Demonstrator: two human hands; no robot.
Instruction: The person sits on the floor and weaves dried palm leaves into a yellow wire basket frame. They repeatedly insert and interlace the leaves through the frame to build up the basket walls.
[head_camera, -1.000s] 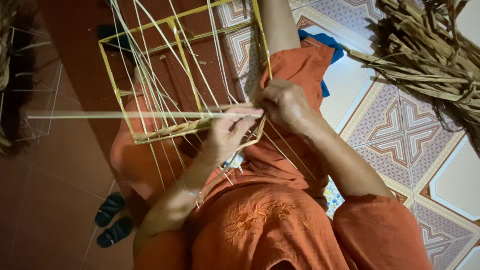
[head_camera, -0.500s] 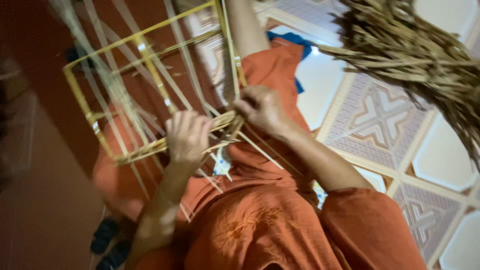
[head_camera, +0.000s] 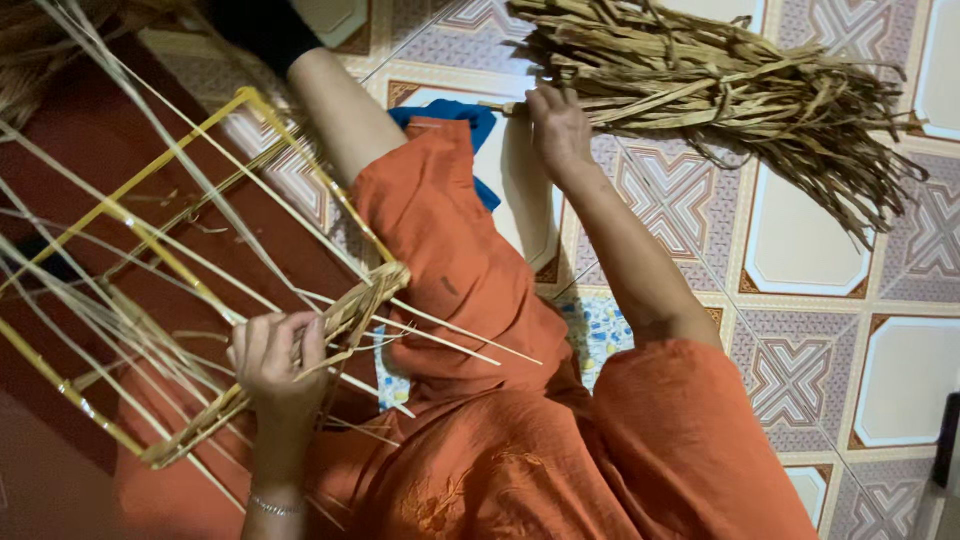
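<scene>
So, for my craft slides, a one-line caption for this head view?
Left hand grips yellow wire frame wrapped with pale straw strips; right hand grasps dried brown leaf bundle.

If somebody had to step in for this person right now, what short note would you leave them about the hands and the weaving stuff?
Left hand: gripping the woven edge of the yellow wire frame, which rests against the lap with pale strips sticking out of it.
Right hand: stretched out to the bundle of dried straw on the tiled floor, fingers at its near end.
Done: a band of weaving runs along one frame edge.
Left: most of the frame is bare wire with loose upright strips; no fresh strip is clearly pulled from the bundle yet.
</scene>
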